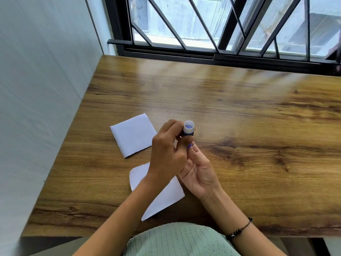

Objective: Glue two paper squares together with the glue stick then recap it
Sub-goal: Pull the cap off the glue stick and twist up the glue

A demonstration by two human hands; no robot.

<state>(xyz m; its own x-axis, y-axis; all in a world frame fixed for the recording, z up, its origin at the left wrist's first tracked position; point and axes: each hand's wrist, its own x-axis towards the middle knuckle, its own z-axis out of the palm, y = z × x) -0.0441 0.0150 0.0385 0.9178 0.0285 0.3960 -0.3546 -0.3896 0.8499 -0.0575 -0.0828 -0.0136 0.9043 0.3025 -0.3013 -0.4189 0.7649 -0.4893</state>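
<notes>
- Above the table's (239, 111) middle, the left hand (166, 154) is wrapped round the glue stick (188, 129), open end tipped up toward the camera, blue glue sitting low inside the white rim.
- Right hand (200, 174) is palm-up just under it, fingertips pinched on something small and blue at the stick's bottom. Could be the twist knob, could be the cap, honestly can't tell from here.
- My guess at the step: winding the glue up before spreading. If so, only bring it a little past the rim; too much and it snaps or smears.
- Keep the left grip firm on the barrel so only the base turns.
- Two paper squares lie apart on the table: far square (133, 135) left of the hands, near square (162, 196) partly under the left forearm. Nothing glued yet, as far as I can see.
- When spreading, pin the paper down with the free hand and go right to the edges.
</notes>
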